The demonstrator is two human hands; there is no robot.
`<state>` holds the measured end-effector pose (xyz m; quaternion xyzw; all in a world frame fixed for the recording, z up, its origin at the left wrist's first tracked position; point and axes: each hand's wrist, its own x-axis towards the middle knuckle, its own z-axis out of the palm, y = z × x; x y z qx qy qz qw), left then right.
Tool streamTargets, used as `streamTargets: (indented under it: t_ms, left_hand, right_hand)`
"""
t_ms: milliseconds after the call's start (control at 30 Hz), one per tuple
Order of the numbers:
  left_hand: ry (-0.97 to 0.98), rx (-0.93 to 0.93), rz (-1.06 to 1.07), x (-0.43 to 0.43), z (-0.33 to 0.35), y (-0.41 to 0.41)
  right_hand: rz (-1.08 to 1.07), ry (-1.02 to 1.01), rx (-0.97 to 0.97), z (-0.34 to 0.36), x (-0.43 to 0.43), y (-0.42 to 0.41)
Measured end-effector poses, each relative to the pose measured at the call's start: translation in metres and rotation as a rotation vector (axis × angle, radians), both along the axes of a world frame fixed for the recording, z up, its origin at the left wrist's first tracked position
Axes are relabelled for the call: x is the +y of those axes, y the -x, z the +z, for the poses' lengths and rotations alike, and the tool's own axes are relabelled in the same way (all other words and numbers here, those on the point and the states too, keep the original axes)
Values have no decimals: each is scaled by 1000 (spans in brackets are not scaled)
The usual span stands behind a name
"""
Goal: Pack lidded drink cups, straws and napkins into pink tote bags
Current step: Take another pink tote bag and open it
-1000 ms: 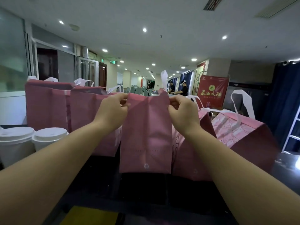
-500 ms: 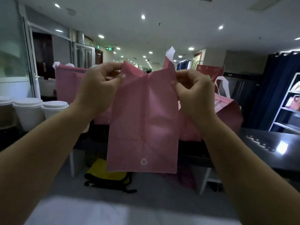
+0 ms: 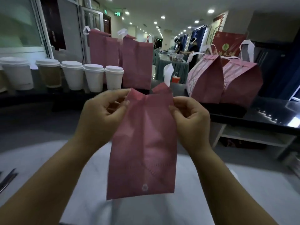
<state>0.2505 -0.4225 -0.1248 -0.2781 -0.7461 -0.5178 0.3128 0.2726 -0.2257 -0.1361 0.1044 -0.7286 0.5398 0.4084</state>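
Indoor, dim overall. Light comes from recessed ceiling spots (image 3: 210, 11) running back in rows, each blooming slightly. Bright specular glare on the glossy black counter (image 3: 267, 108) toward the right edge. Far hall murky and soft. Wide-angle bowing: door frame (image 3: 41, 30) at left leans, forearms (image 3: 48, 184) stretch into the lower corners. Pink bag (image 3: 142, 143) at centre evenly lit, slightly soft.

Pink tote bag (image 3: 142, 143), white recycling mark (image 3: 145, 187); white lidded cups (image 3: 94, 78); red banner (image 3: 227, 44).

Recessed ceiling lights (image 3: 210, 11) glowed down a long hall; a glossy black counter (image 3: 267, 111) sat right, navy curtains (image 3: 282, 65) behind.
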Motion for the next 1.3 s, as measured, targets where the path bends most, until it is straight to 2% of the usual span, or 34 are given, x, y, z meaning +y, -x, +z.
streamTargets:
  t_ms: [267, 467, 567, 633, 700, 767, 833, 933, 1100, 1300]
  left_hand:
    - [221, -161, -98, -18, -74, -9]
    - [473, -25, -167, -25, -81, -15]
    - [452, 45, -86, -31, -71, -1]
    - [442, 60, 39, -33, -66, 16]
    - [463, -51, 172, -31, -63, 36]
    - [490, -253, 218, -26, -62, 53]
    - [538, -402, 204, -23, -63, 70]
    - [642, -500, 158, -24, -69, 88]
    - [529, -370, 219, -26, -66, 86]
    - [515, -319, 311, -30, -68, 70]
  right_hand:
    - [-97, 10, -316, -67, -10, 0]
    - [-371, -165, -365, -81, -2, -8]
    - [-342, -77, -357, -76, -10, -20]
    - [-273, -111, -351, -72, -17, -28]
    - [-149, -225, -423, -69, -22, -36]
    - [-48, -381, -542, -68, -22, -38]
    - [-47, -506, -594, -68, -19, -36]
    - [-67, -523, -583, -66, -10, -32]
    - [-168, -545, -524, -61, 15, -17]
    - [-243, -524, -507, -58, 48, 12]
